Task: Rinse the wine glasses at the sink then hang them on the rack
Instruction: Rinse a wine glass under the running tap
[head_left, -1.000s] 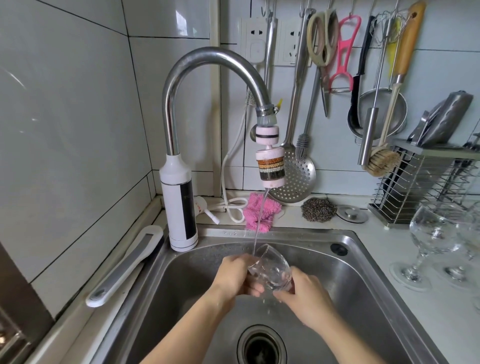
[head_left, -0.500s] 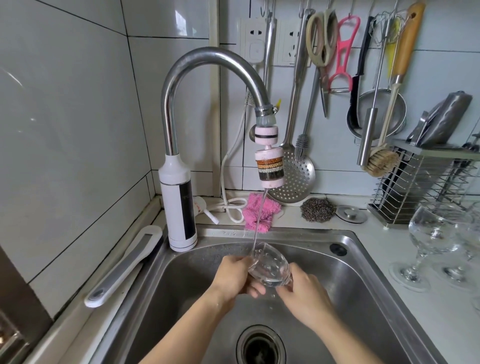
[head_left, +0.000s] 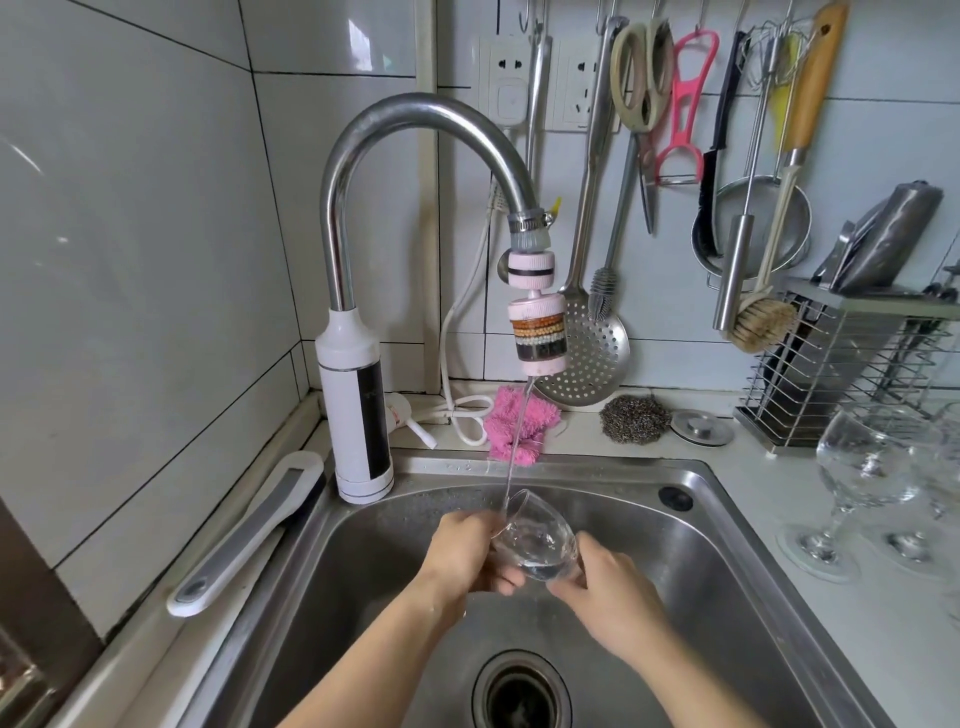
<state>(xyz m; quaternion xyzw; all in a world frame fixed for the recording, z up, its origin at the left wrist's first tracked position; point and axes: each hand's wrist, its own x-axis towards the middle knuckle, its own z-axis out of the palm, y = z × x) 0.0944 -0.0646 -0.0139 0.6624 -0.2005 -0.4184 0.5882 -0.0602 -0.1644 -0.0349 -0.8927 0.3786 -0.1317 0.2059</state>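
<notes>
A clear wine glass (head_left: 535, 538) is tilted over the steel sink (head_left: 717, 525), its rim up and to the left under a thin stream of water from the tap's pink filter head (head_left: 537, 332). My left hand (head_left: 467, 551) grips the bowl from the left. On the right, my right hand (head_left: 608, 584) holds the glass at the bowl's lower end; the stem is hidden by that hand. Water pools inside the bowl. More wine glasses (head_left: 862, 478) stand upright on the counter to the right of the sink.
A curved chrome tap (head_left: 415, 119) rises at the sink's back left. Utensils hang on the wall above the sink (head_left: 675, 98). A wire rack (head_left: 841, 374) stands at the back right. A pink cloth (head_left: 519, 423), steel scourer (head_left: 635, 418) and sink plug (head_left: 701, 427) lie behind the sink.
The glass and both hands have stayed nearly in place under the stream; the bowl has tipped slightly and holds water.
</notes>
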